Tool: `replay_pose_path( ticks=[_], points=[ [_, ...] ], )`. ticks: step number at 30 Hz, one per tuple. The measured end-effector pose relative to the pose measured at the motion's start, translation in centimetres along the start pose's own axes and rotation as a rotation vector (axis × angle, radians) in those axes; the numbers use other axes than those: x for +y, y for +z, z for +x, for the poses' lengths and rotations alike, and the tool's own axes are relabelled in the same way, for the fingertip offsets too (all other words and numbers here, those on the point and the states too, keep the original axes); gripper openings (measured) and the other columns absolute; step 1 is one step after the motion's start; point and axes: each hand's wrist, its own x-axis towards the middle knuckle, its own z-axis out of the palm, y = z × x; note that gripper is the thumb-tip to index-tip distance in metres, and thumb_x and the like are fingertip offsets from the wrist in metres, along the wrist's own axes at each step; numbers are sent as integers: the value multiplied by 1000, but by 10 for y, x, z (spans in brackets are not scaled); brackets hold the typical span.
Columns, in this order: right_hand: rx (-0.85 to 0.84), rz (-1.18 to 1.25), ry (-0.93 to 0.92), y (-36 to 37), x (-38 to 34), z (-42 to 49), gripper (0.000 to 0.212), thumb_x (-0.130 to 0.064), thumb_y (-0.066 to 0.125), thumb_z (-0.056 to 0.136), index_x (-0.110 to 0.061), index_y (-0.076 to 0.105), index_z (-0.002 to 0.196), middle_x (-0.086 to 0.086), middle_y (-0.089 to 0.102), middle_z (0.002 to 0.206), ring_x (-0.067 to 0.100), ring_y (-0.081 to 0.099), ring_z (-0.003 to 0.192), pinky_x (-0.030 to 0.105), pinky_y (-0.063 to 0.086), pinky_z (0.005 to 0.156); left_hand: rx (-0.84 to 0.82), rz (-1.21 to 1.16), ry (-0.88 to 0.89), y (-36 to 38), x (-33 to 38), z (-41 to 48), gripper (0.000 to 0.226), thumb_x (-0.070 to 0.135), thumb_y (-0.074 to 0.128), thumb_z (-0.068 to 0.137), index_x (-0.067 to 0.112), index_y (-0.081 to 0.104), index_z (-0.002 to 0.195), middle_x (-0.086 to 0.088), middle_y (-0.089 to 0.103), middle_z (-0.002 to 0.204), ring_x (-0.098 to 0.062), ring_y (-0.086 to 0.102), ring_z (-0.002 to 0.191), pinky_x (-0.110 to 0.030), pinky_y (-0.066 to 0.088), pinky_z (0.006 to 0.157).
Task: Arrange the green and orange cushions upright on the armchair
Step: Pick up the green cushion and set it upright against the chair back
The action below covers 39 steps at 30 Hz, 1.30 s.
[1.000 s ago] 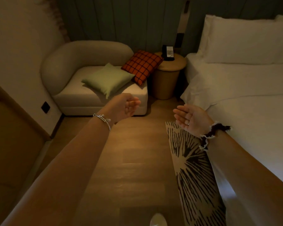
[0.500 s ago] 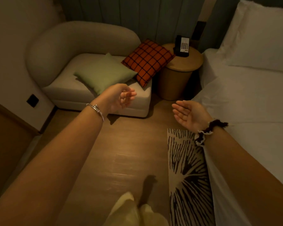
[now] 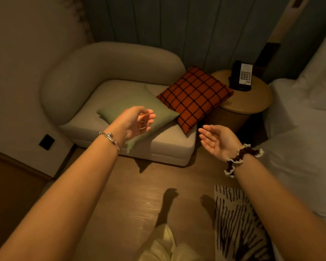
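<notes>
A green cushion lies flat on the seat of the cream armchair, one corner hanging over the front edge. An orange cushion with a black grid lies tilted at the seat's right end, leaning on the round side table. My left hand hovers over the green cushion, fingers loosely curled and apart, holding nothing. My right hand is out in front of the chair's right front corner, palm turned up and open, empty.
A round wooden side table with a black telephone stands right of the chair. A bed with white sheets fills the right side. A black-and-white patterned rug lies on the wood floor. A wall socket sits low at left.
I have stepped closer to the armchair, so it and both cushions look larger. My left hand has come over the green cushion; my right hand has moved toward the chair's corner.
</notes>
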Motion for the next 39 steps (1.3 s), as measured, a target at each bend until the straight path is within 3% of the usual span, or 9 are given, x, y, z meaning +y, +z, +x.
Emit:
replay_pose_path(
  ticks=[12, 17, 23, 26, 29, 32, 34, 36, 39],
  points=[
    [-7, -60, 87, 77, -82, 173, 19, -23, 44, 95, -16, 59, 88, 0, 66, 91, 11, 61, 80, 23, 48, 67, 123, -70, -17, -30, 92, 170, 18, 16, 41, 87, 17, 58, 79, 11, 65, 46, -7, 54, 62, -23, 45, 67],
    [45, -56, 133, 105, -96, 243, 22, -24, 42, 97, -14, 57, 84, 7, 61, 115, 14, 60, 82, 24, 47, 70, 163, 51, -69, -68, 118, 235, 18, 18, 40, 91, 19, 55, 82, 11, 69, 50, -9, 56, 70, -24, 43, 68],
    [118, 30, 217, 131, -84, 307, 28, -31, 43, 98, -8, 57, 105, 13, 49, 143, 26, 48, 130, 33, 38, 100, 82, 365, -134, -119, 163, 305, 13, 21, 42, 93, 21, 51, 85, 10, 72, 56, -11, 60, 75, -23, 40, 68],
    [164, 77, 198, 151, -70, 337, 41, -35, 45, 96, -13, 45, 131, 13, 55, 128, 21, 59, 93, 36, 42, 97, 38, 487, -137, -138, 189, 344, 14, 21, 41, 94, 20, 53, 86, 9, 72, 57, -13, 61, 77, -23, 39, 69],
    [221, 116, 228, 171, -52, 365, 28, -38, 53, 91, -14, 51, 105, 6, 50, 81, 16, 42, 61, 29, 38, 61, -20, 603, -141, -150, 206, 387, 14, 20, 40, 94, 20, 52, 87, 9, 72, 59, -11, 61, 76, -23, 38, 69],
    [295, 149, 297, 183, -32, 386, 29, -41, 59, 87, -17, 51, 100, 3, 47, 73, 16, 43, 56, 28, 36, 56, -59, 700, -135, -156, 211, 428, 8, 17, 45, 91, 19, 53, 91, 2, 69, 79, -11, 61, 75, -24, 39, 70],
    [339, 139, 332, 186, -19, 401, 53, -45, 61, 85, -15, 48, 127, 9, 59, 102, 22, 57, 82, 33, 43, 70, -77, 739, -134, -159, 208, 455, 7, 13, 49, 88, 17, 54, 92, -1, 67, 82, -11, 61, 72, -24, 40, 71],
    [400, 115, 367, 186, -7, 414, 71, -46, 60, 85, -13, 37, 142, 14, 46, 137, 29, 50, 118, 36, 42, 88, -93, 778, -135, -161, 200, 478, 8, 10, 52, 85, 16, 56, 89, -4, 65, 84, -12, 60, 72, -24, 39, 70],
    [456, 89, 397, 178, 11, 444, 75, -48, 62, 83, -14, 35, 145, 14, 37, 147, 32, 41, 131, 40, 40, 103, -70, 844, -113, -168, 174, 518, 14, 9, 53, 85, 18, 55, 73, -9, 59, 87, -17, 56, 77, -21, 39, 64]
  ],
)
